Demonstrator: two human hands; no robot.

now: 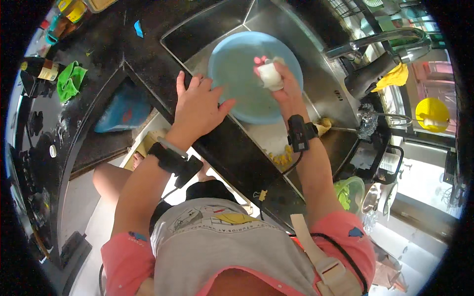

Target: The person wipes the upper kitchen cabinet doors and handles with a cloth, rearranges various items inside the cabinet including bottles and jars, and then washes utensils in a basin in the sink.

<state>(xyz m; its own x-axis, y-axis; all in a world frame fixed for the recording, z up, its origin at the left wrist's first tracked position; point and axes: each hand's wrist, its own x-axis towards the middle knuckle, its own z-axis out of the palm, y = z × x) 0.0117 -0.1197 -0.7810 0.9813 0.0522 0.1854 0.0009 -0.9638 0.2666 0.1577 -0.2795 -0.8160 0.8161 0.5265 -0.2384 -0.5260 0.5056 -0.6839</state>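
A light-blue round basin (pixel 218 48) with cloudy liquid stands in the stainless-steel sink (pixel 314 81). Over its right half, my right hand (pixel 290 87) grips a small white object (pixel 271 76); blur and glare hide whether it is cloth, sponge or something else. Bright pinkish fingertips show past its far edge. My left hand (pixel 198 103) is empty, its fingers apart, above the dark counter strip (pixel 226 140) in front of the sink and beside the basin's left rim. Whether it touches the counter or rim I cannot tell.
A faucet (pixel 381 39) arches in from the right. Yellow scraps (pixel 281 158) lie on the sink floor near its front edge. A green cloth (pixel 71 81), a dark bottle (pixel 41 69) and a blue scrap (pixel 138 29) rest on the left counter. A clear bowl (pixel 350 194) sits at right.
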